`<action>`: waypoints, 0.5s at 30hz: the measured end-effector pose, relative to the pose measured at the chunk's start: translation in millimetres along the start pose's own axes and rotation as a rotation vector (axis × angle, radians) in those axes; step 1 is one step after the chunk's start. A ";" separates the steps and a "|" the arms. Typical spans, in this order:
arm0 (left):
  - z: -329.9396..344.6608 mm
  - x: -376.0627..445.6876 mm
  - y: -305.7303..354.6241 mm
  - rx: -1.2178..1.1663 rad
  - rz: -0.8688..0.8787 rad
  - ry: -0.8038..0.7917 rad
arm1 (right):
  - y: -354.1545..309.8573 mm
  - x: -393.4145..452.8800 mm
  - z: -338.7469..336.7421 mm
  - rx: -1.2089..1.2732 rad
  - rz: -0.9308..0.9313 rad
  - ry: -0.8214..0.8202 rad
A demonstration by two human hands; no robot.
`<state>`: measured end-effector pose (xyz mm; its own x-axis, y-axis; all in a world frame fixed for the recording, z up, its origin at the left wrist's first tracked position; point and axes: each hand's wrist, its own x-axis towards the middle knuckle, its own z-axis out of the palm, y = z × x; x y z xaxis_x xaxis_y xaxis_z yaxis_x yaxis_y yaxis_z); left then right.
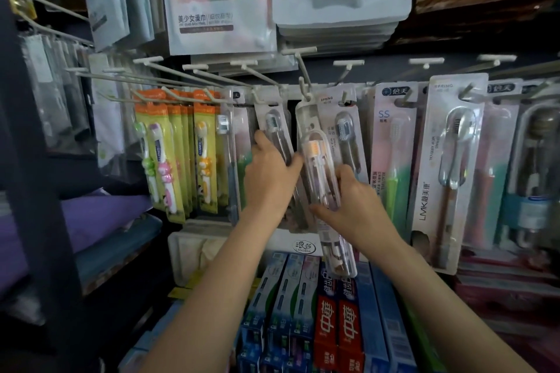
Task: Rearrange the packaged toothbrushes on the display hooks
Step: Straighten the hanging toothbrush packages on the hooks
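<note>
Gripping toothbrush packs, both hands [269, 179] [354, 206] beside "LMK" pack [448, 172].

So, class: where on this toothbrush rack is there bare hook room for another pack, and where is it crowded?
Free: the hooks upper right of the clear pack show bare rods, as does the long hook above the orange packs. Crowded: the pack row itself, overlapping edge to edge around the left hand and right hand.

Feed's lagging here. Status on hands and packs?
Left hand grips dark-bristle pack. Right hand holds orange-bristle pack, top at hook. Neighbouring packs crowd both sides.
</note>
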<state>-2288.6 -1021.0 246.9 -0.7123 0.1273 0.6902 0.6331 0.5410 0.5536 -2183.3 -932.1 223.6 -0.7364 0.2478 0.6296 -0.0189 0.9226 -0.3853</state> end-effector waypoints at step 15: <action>-91.3 -23.4 -39.2 0.211 0.268 0.054 | -30.9 26.3 18.9 0.211 -0.066 0.074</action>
<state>-2269.1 -1121.0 251.5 -0.5087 0.2465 0.8249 0.7146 0.6553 0.2448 -2214.8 -959.7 239.2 -0.6772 0.2175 0.7029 -0.2117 0.8573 -0.4693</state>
